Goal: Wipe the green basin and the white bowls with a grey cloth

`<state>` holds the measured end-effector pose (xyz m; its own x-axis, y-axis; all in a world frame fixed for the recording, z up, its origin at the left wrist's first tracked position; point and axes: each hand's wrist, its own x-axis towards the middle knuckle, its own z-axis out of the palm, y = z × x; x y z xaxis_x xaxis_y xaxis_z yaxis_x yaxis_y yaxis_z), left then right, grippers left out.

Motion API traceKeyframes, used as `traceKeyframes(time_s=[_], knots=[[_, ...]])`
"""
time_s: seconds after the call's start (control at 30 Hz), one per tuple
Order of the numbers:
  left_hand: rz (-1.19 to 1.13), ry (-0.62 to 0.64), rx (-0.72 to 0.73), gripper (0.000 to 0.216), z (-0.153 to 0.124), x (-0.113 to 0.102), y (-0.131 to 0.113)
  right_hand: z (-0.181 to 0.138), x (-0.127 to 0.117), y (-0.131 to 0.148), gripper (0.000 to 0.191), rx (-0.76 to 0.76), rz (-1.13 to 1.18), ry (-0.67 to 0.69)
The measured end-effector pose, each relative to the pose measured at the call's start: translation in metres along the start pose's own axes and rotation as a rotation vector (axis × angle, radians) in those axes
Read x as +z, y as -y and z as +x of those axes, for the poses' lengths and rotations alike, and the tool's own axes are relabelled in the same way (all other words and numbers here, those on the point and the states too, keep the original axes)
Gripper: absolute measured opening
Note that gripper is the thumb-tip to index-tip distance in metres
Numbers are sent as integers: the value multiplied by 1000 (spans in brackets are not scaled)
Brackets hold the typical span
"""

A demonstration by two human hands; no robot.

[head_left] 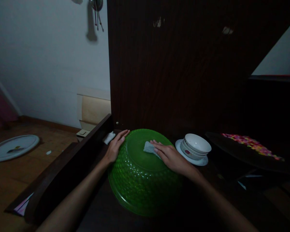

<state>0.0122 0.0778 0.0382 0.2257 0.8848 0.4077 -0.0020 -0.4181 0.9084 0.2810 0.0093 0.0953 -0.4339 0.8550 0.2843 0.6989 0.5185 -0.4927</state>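
Observation:
A green plastic basin (145, 190) with a bumpy, shiny side stands upside down on the dark tabletop, its flat bottom facing up. My left hand (115, 147) lies along the basin's left side, fingers stretched out and touching it. Under the fingers of my right hand (170, 155), a folded white tissue (149, 147) is pressed onto the basin's bottom. Its far end shows beyond my fingertips; the rest is covered by the hand. Just behind my left hand is a crumpled white tissue (109, 138).
Stacked white bowls (195, 152) sit on a white plate (203, 161) right of the basin. Farther right is a dark surface with a colourful flower-like strip (253, 145). A raised dark edge (70, 172) borders the left; a white oval lid-like object (26, 141) lies on the floor.

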Motion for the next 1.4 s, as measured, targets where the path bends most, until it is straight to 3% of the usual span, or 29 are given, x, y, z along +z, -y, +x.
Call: traceKeyframes(time_s=[0.23,0.4,0.6,0.87,1.07,1.27,1.4], knots=[[-2,3,-10,52,0,0,-4,49,-7,-38,43,214,-218,-227],[45,-14,0,48,1,0,-6,71,-1,-45,38,195,-189,-132],[7,-22,13,45,2,0,0,79,12,-21,40,98,-126,-37],[-93,-26,1,46,2,1,1,44,44,44,42,-105,70,76],[-121,-25,-7,46,4,2,1,2,38,76,44,-168,137,205],[-119,-23,-7,45,4,1,2,-17,6,68,37,-101,285,276],[-120,-25,-11,45,4,0,2,-14,-16,37,38,39,336,107]])
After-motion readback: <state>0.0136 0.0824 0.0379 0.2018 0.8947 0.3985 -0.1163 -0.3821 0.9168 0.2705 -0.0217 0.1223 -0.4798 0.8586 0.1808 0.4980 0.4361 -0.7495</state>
